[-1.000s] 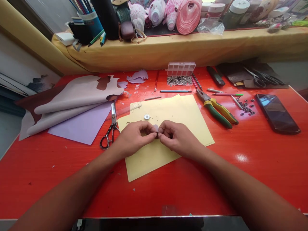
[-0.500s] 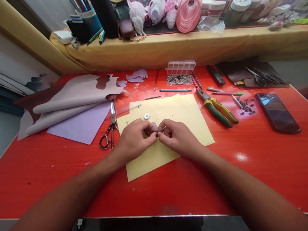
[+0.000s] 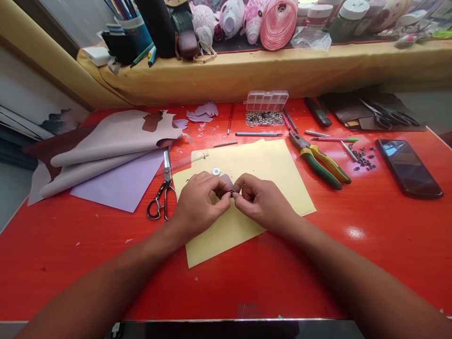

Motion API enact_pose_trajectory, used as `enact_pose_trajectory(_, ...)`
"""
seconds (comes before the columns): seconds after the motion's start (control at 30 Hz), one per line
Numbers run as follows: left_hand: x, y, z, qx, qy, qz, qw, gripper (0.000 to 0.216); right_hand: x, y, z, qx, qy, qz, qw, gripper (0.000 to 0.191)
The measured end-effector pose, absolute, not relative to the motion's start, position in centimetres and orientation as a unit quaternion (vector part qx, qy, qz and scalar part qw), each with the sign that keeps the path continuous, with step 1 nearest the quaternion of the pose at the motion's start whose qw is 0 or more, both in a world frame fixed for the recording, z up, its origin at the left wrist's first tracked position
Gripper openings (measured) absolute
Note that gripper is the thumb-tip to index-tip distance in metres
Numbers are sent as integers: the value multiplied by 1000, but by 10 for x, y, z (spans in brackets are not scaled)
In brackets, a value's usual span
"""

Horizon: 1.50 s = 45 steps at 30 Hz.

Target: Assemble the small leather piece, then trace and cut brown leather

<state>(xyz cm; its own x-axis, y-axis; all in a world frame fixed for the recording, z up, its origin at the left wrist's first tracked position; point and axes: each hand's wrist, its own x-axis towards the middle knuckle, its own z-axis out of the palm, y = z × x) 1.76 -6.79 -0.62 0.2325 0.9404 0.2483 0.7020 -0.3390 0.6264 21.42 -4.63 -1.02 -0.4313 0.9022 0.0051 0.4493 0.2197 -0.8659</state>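
Over sheets of yellow paper [image 3: 271, 165], both hands pinch one small piece of leather-like material [image 3: 227, 180], with a greyish face and a dark edge. My left hand [image 3: 199, 202] grips it from the left between thumb and fingertips. From the right, my right hand [image 3: 264, 201] pinches the same piece, its fingertips almost touching those of the left. Most of the piece is hidden behind the fingers. A small round silvery disc [image 3: 216, 172] lies on the paper just beyond my left hand.
Scissors [image 3: 165, 183] and folded brown-and-pale leather [image 3: 106, 141] lie to the left. Right of the paper are pliers [image 3: 319, 162], small dark metal parts [image 3: 365, 157] and a phone [image 3: 409, 167]. Behind stand an open compartment box [image 3: 266, 108] and a cloth-covered ledge [image 3: 229, 73].
Slightly more of the piece's greyish face shows between the fingers, tilted toward me. Both hands keep their pinch in nearly the same place; the whole view has shifted slightly.
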Motion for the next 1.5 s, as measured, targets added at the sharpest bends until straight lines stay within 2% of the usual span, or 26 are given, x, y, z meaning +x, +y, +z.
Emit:
enact_pose_trajectory(0.17, 12, -65, -5, 819, 460, 342, 33, 11, 219, -47, -8, -440, -735, 428, 289, 4)
enact_pose_trajectory(0.33, 7, -63, 0, 841, 399, 340, -134, 16, 222, -50, -7, -417, -765, 384, 306, 7)
enact_pose_trajectory(0.6, 7, -67, 8, 842, 352, 356, -199, 28, 220, -53, -7, -377, -808, 280, 356, 3)
enact_pose_trajectory(0.73, 10, -69, 6, 834, 368, 383, -150, 26, 219, -55, -7, -361, -806, 287, 369, 4)
enact_pose_trajectory(0.97, 17, -72, 0, 789, 441, 425, 50, 17, 219, -56, -7, -391, -761, 365, 367, 2)
enact_pose_trajectory(1.13, 18, -72, -1, 782, 454, 424, 46, 15, 215, -55, -3, -416, -712, 432, 366, 4)
enact_pose_trajectory(1.27, 22, -73, -2, 768, 480, 419, 70, 13, 212, -54, -2, -433, -705, 424, 368, 3)
enact_pose_trajectory(1.5, 23, -74, -8, 676, 561, 385, 281, 6, 213, -51, -7, -451, -712, 408, 350, 6)
